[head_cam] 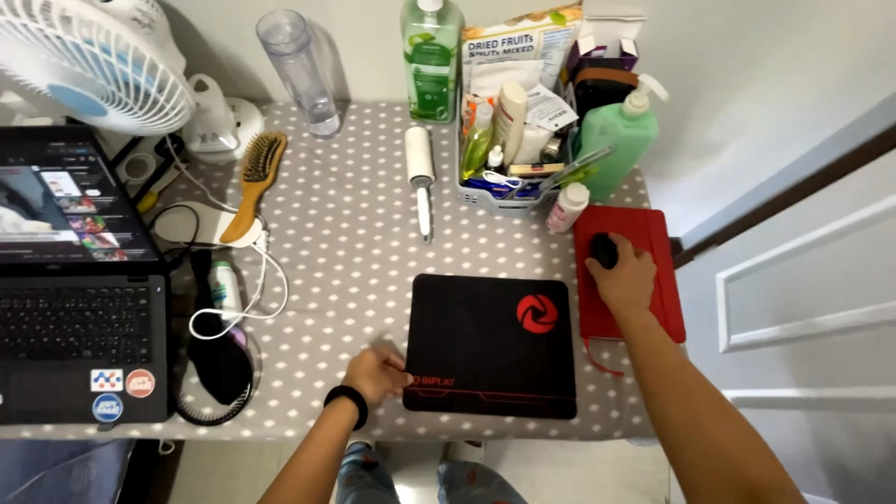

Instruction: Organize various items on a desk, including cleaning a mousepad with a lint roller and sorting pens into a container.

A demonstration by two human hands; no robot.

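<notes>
A black mouse pad (pixel 490 341) with a red round emblem lies near the table's front edge. My left hand (pixel 375 373), with a black band on its wrist, grips the pad's near left corner. My right hand (pixel 623 278) rests over a black computer mouse (pixel 604 250), fingers curled around it. The mouse sits on a red notebook (pixel 665 280) at the table's right edge, just right of the pad.
An open laptop (pixel 79 308) fills the left side, with a white fan (pixel 93 61) behind it. A wooden hairbrush (pixel 254 177), lint roller (pixel 420 177), white cable (pixel 245 303), toiletries basket (pixel 509 194) and green pump bottle (pixel 618 140) stand on the dotted tablecloth (pixel 345 252). A white door (pixel 803 308) is at right.
</notes>
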